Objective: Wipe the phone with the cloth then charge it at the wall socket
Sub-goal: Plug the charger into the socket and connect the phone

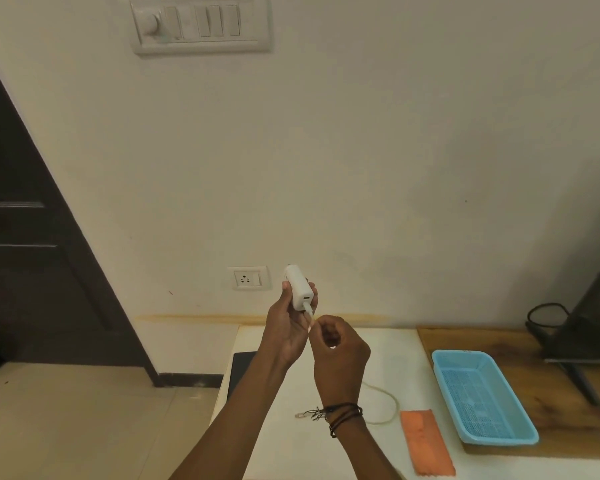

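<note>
My left hand (pixel 284 329) holds a white charger adapter (pixel 300 287) up in front of the wall, just right of the white wall socket (pixel 248 277). My right hand (pixel 338 351) pinches the white cable (pixel 385 403) where its plug enters the adapter's end. The cable loops down over the white table (pixel 388 344), and its free end lies near my right wrist. The dark phone (pixel 240 370) lies flat at the table's left edge, partly hidden by my left forearm. An orange cloth (pixel 425 443) lies on the table at the right.
A light blue plastic basket (pixel 482 398) sits right of the cloth on a wooden surface (pixel 471 337). A dark stand and a black cord are at the far right. A switch panel (pixel 200 24) is high on the wall. A dark door (pixel 32 237) stands at left.
</note>
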